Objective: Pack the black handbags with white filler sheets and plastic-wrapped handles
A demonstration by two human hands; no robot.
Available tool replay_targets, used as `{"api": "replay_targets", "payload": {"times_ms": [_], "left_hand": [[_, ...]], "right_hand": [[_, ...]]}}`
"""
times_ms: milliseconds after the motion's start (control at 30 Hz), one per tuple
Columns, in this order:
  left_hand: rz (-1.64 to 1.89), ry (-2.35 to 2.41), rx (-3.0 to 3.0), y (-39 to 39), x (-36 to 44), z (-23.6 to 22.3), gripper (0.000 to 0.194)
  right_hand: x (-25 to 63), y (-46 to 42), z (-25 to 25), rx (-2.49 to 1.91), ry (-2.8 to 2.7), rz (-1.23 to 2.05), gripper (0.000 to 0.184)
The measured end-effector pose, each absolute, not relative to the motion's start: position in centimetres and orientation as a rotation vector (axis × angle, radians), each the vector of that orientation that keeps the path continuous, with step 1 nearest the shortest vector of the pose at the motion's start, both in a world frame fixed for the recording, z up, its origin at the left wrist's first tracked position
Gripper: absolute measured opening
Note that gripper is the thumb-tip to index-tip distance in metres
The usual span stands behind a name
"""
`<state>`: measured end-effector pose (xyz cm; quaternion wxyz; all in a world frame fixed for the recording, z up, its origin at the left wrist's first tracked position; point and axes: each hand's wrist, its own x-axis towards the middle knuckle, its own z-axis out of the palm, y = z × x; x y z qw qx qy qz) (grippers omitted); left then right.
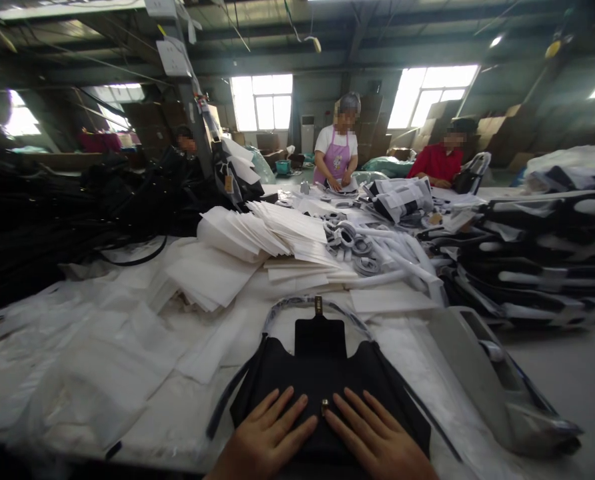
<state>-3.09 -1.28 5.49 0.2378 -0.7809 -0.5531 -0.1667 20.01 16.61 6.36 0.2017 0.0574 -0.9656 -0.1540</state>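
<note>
A black handbag (297, 373) lies flat on the table in front of me, its flap tab (320, 337) pointing away. Its handle (282, 305), wrapped in clear film, arches beyond the tab. Flat on the lower left of the bag rests my left hand (272, 433), fingers spread. My right hand (372, 433) presses the lower right side in the same way, fingers apart. Between the fingertips of both hands sits a small gold clasp (325, 405). Neither hand grips anything. The bag's lower edge is partly hidden by my hands.
Stacked white paper sheets (287, 230) lie beyond the bag, with grey rolled straps (360, 247) beside them. A grey plastic holder (497, 380) stands at right, below piled black bags (547, 260). More black bags (102, 200) heap at left. Two co-workers (336, 153) sit or stand across the table.
</note>
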Motion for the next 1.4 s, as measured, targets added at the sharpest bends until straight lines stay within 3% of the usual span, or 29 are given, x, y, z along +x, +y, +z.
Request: {"api": "replay_targets", "payload": {"times_ms": [133,267,367,433,600,700,867,1167,1233,1300,1400], "left_hand": [[-0.392,-1.559,-2.131,-2.3,-2.7,3.2,0.048],[-0.358,-1.632,-2.130,-2.4,-1.5,3.0,0.068],[-0.348,-1.622,-2.070,-2.1,-0.6,3.0,0.085],[-0.351,-1.655,-2.032,-2.0,-0.2,2.9,0.083],[-0.483,-1.678,-1.985,-1.8,0.1,2.5,0.073],[-0.541,-1.657,-1.923,-1.5,0.1,2.2,0.072],[-0.554,-1.676,-1.926,-1.3,0.1,2.6,0.069],[-0.565,-1.690,-1.920,-1.4,0.1,1.5,0.065],[-0.578,-1.654,-1.903,-1.3,0.0,1.1,0.063],[-0.550,-1.655,-1.904,-1.4,0.0,1.2,0.061],[-0.472,-1.667,-1.944,-1.7,0.0,1.9,0.062]], "right_hand": [[20.7,16.2,4.0,0.122,-2.715,-0.272,0.057],[21.0,15.7,4.0,0.045,-2.785,0.000,0.059],[20.8,15.2,4.6,-0.059,-2.766,0.256,0.048],[20.2,15.0,5.1,-0.244,-2.705,0.425,0.032],[17.0,14.8,7.4,-0.605,-2.662,0.645,0.026],[15.2,14.7,8.7,-0.553,-2.860,0.495,0.010],[13.6,14.0,9.3,-0.536,-3.048,0.182,0.018],[13.8,15.0,10.2,-0.777,-3.060,0.345,0.041],[15.5,15.9,10.3,-0.684,-2.991,0.387,0.035],[17.5,16.7,9.5,-0.487,-2.912,0.230,0.024],[19.8,17.4,7.2,-0.219,-2.812,-0.178,0.052]]}}
